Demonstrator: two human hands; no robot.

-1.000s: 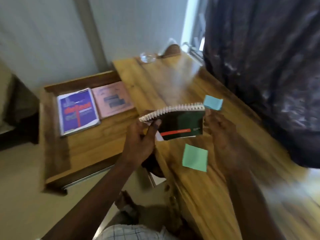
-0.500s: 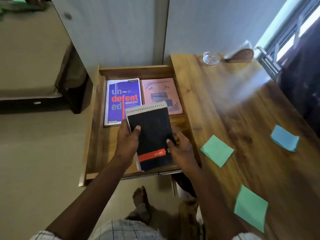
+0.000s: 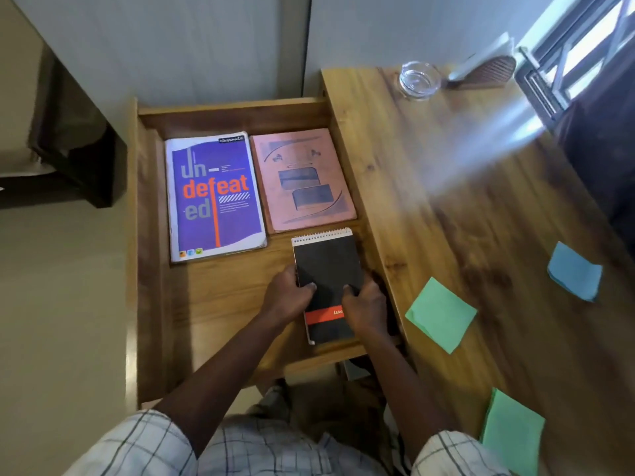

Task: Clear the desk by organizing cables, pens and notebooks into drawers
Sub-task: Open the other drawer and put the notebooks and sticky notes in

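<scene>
You've carried the pad (image 3: 326,269) down into the drawer (image 3: 220,304) — left hand (image 3: 287,297) and right hand (image 3: 366,309) pinching its sides — release unevenly and it skews against the drawer wall beside your right hand.

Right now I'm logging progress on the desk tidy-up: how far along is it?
Done: a purple notebook and a pink notebook lie flat in the open drawer. In hand: the left hand and right hand hold a black spiral notepad low in the drawer. Left: two green sticky pads and a blue one on the desk. No cables or pens visible.
</scene>
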